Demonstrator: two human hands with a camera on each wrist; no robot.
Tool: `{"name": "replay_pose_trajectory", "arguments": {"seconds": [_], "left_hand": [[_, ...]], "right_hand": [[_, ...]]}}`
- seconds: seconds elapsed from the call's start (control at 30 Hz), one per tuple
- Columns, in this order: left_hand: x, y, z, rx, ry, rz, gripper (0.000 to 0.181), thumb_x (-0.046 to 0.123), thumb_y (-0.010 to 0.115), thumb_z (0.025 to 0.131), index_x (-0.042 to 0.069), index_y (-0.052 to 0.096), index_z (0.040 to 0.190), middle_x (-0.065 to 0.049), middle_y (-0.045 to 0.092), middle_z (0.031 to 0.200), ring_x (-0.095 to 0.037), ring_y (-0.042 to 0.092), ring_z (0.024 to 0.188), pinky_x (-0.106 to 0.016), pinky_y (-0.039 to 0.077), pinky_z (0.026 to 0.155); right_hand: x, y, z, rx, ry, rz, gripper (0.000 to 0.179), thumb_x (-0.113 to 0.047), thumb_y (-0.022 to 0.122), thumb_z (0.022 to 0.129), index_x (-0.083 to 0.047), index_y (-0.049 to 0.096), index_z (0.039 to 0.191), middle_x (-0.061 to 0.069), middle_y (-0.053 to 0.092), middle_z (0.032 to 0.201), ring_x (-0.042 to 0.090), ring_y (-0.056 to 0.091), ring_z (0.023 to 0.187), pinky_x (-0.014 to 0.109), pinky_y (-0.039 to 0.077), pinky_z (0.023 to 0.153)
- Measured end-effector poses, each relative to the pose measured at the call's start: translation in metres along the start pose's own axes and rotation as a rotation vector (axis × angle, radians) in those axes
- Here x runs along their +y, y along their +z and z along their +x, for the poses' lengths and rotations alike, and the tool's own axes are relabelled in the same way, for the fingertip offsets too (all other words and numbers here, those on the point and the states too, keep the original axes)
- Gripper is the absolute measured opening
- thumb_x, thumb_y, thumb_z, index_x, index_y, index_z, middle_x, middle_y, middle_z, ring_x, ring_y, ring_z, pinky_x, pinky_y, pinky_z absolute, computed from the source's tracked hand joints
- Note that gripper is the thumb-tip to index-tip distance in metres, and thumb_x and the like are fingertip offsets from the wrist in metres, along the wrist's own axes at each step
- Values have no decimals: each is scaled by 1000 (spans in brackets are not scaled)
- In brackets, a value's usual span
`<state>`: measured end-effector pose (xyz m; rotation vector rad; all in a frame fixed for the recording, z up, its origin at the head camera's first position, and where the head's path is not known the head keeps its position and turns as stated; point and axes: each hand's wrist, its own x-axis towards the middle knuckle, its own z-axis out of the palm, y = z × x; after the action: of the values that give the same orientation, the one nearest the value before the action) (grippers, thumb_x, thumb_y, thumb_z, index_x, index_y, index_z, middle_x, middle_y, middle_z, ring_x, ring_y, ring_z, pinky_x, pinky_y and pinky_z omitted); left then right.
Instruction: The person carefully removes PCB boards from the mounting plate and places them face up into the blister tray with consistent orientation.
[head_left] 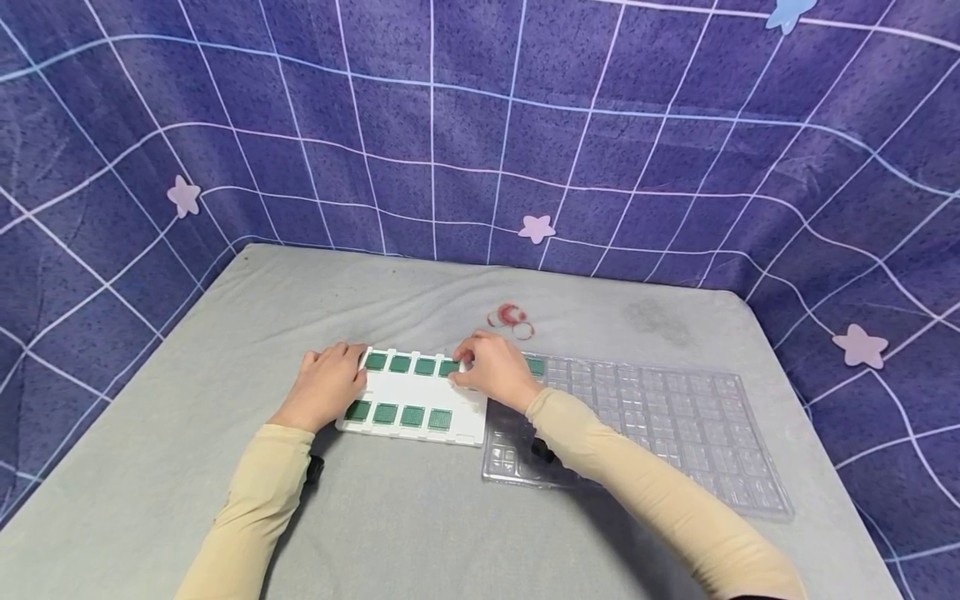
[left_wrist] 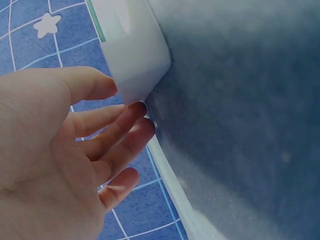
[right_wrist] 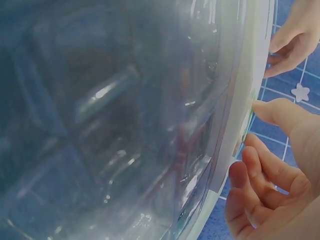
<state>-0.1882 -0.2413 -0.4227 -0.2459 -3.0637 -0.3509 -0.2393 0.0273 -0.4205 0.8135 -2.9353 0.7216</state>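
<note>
A white tray (head_left: 420,388) lies on the table, bearing two rows of small green square circuit boards (head_left: 412,416). At its left end my left hand (head_left: 326,385) grips the edge; the left wrist view shows thumb and fingertips about the white corner (left_wrist: 137,65). My right hand (head_left: 495,367) bends over the right end of the far row. Its thumb and index finger pinch a green circuit board (head_left: 447,367) there, mostly covered by the fingers in the right wrist view.
Right of the white tray lies a large clear plastic tray (head_left: 693,417) with many square pockets, partly under the right forearm. Another green board (head_left: 535,366) sits in its far left corner. Red ring marks (head_left: 512,315) stain the grey tablecloth (head_left: 405,517). Purple gridded curtain (head_left: 465,125) surrounds the table.
</note>
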Motion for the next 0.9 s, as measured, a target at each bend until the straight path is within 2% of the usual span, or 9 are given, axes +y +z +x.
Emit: {"name": "replay_pose_trajectory", "arguments": {"seconds": [0.9], "left_hand": [[1, 0, -1, 2, -6, -8, 45, 14, 51, 101, -7, 54, 141, -26, 62, 133, -42, 59, 120, -52, 35, 91]], "right_hand": [[3, -5, -3, -25, 36, 35, 28, -32, 83, 83, -16, 78, 106, -2, 68, 97, 11, 62, 81, 26, 50, 71]]}}
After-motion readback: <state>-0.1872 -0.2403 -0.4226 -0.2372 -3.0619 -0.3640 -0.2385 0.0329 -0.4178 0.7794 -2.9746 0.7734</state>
